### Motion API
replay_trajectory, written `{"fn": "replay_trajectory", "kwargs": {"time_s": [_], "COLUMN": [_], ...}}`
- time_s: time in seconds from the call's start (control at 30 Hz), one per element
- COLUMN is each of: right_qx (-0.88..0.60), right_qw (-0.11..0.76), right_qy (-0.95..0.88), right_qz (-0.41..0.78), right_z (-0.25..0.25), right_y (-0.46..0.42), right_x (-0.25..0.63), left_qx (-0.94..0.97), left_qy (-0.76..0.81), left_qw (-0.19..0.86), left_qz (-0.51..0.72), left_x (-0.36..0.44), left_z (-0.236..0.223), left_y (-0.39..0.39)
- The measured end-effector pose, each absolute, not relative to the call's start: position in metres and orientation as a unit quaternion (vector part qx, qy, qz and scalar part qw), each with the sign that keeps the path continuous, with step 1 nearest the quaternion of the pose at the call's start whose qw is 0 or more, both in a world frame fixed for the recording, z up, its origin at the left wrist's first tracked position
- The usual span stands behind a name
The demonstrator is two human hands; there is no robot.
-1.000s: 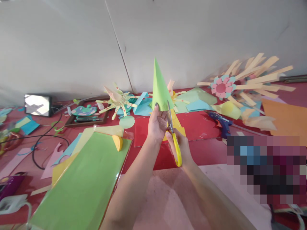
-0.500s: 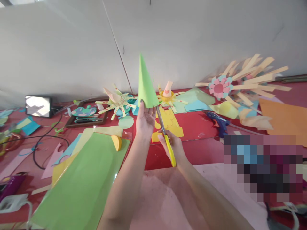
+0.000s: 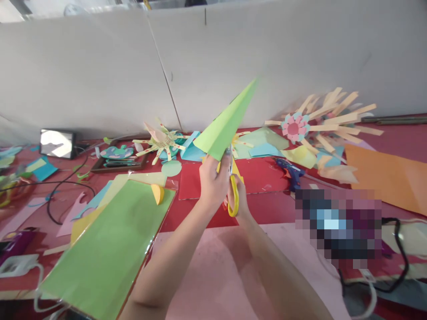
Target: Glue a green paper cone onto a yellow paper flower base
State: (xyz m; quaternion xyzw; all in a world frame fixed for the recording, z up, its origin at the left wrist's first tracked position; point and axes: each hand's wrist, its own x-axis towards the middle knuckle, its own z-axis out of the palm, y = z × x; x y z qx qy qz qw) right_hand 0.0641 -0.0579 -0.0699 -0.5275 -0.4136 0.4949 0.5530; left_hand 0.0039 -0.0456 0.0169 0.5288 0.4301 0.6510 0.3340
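A tall light-green paper cone (image 3: 228, 120) is in my left hand (image 3: 213, 184), its tip leaning up to the right. The fingers close on the cone's lower edge. My right hand (image 3: 243, 200) grips a pair of scissors by the yellow handles (image 3: 234, 200). The blades point up beside my left thumb, close to the cone's base; whether they touch the paper is hidden. Behind the hands lies a yellow cut-out sheet, mostly covered, on a red sheet (image 3: 263, 175).
Left of my arms lies a green paper pack (image 3: 110, 249) with a yellow half-round piece (image 3: 158, 194). Paper flowers (image 3: 163, 142) stand by the wall (image 3: 213, 58). A blue glue gun (image 3: 292, 171) and an orange sheet (image 3: 383, 175) lie right. A strip-petalled paper flower (image 3: 295, 128) stands behind.
The cone has tipped from upright to a rightward lean. My left hand has turned and come closer to my right hand, and the scissors now point more nearly straight up.
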Motion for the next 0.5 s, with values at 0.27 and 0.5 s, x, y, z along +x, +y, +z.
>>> {"fn": "replay_trajectory", "kwargs": {"time_s": [0.27,0.5], "right_qx": [-0.472,-0.553], "right_qw": [0.613,0.568], "right_qy": [-0.291,-0.419], "right_qz": [0.563,0.443], "right_z": [-0.066,-0.068], "right_y": [-0.051,-0.048], "right_x": [0.066,0.103], "left_qx": [0.723,0.773], "left_qy": [0.474,0.459], "left_qw": [0.127,0.094], "left_qz": [0.486,0.429], "left_x": [-0.029,-0.035], "left_z": [-0.033,-0.092], "left_y": [-0.048,-0.047]}}
